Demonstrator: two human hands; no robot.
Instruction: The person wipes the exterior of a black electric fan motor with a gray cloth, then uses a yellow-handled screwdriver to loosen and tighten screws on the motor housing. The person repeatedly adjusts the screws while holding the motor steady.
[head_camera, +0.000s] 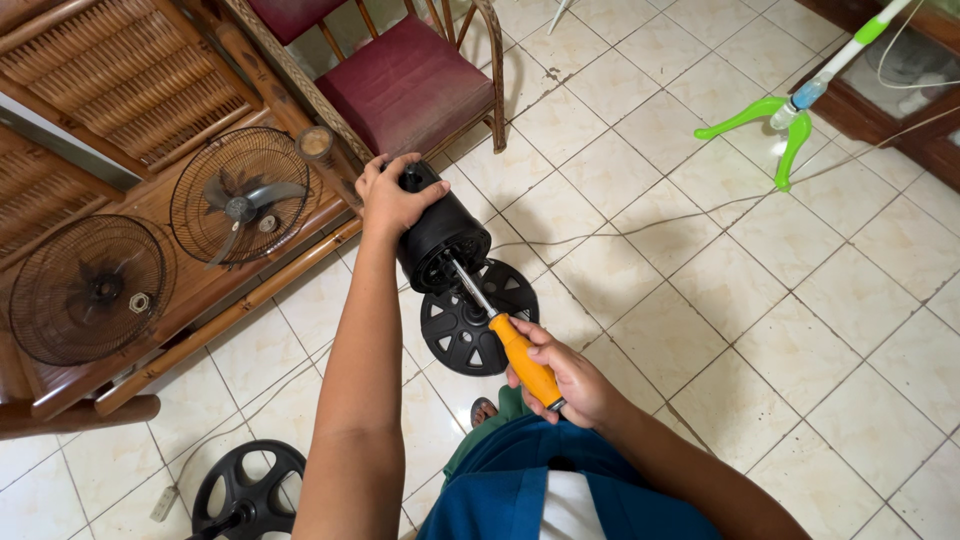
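Observation:
My left hand (388, 197) grips the back of a black fan motor housing (443, 238), held above the tiled floor. My right hand (568, 378) holds an orange-handled screwdriver (523, 355); its metal shaft reaches into the open front of the housing. Just below the housing lies a round black slotted cover (470, 330), partly hidden by the screwdriver and the motor.
Two wire fan grilles (240, 195) (85, 288) and grey fan blades rest on a wooden bench at left. A red-cushioned chair (410, 85) stands behind. A round black fan base (248, 488) sits at lower left. A green-footed stand (775, 115) and cord lie at right.

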